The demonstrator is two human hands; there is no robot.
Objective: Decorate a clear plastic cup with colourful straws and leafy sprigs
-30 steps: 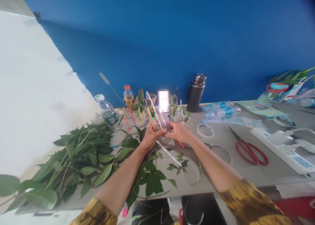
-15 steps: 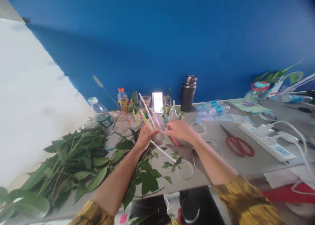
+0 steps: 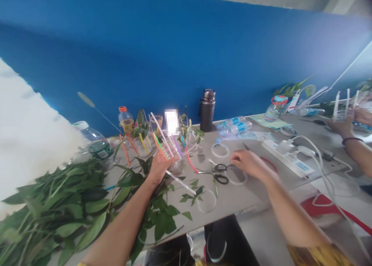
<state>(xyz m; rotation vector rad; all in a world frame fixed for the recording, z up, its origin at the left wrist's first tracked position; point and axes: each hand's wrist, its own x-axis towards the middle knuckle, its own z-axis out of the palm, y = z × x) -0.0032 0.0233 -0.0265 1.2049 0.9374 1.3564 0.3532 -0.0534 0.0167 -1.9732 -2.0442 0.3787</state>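
- We have the clear plastic bottle (image 3: 178, 166) front-left of the black thermos (image 3: 207, 111), our left hand (image 3: 160, 166) gripping it from its left side
- Colored straws (image 3: 162, 134) stand at it, orange, green, white, purple; inside or outside the wall, we can't tell
- Key relation: bottle is at the left hand, its long axis leaning back and left, away from the thermos; our right hand (image 3: 244, 163) is well apart, front-right of the thermos
- Right fingers curl over the red-handled scissors (image 3: 271, 164), mostly covered; we can't tell if they grip
- Black-handled scissors (image 3: 221, 178) lie in front of the thermos, between our hands
- Containers: orange-capped bottle (image 3: 127, 125) left of the thermos, yellow contents or label; clear jar (image 3: 192, 136) just front-left, leafy stems about it; blue-label bottles (image 3: 241, 127) lying right; red-rimmed jar (image 3: 271, 113) farther right, contents unclear to us
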